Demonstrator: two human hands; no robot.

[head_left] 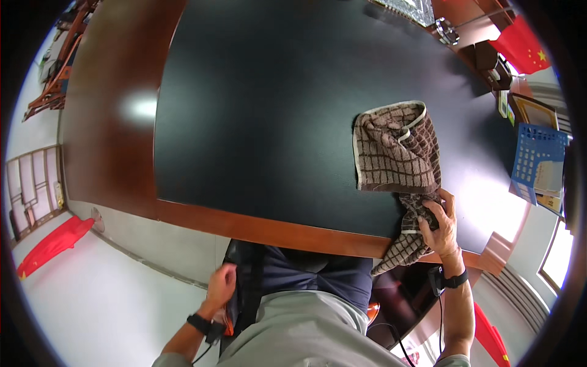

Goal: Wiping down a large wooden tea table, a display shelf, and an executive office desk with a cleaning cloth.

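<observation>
A brown checked towel (397, 150) with a pale edging lies bunched on the right side of the dark desktop. Its narrow lower part runs toward me and a corner hangs over the desk's front edge. My right hand (441, 227) is closed on that gathered lower part, the thumb and fingers around the cloth. Some of the towel is hidden under the hand. Away from the desktop, my left hand (222, 285) is beside my thigh with its fingers curled in and nothing visible in them. Each wrist wears a black strap with a small device and a cable.
The black desk surface (269, 116) has a reddish-brown wooden border (269, 231). At the right stands a blue plastic basket (539, 150) with papers. Small red flags (523, 46) and a dark box (491, 64) are at the far right. A wooden rack (58, 79) stands far left.
</observation>
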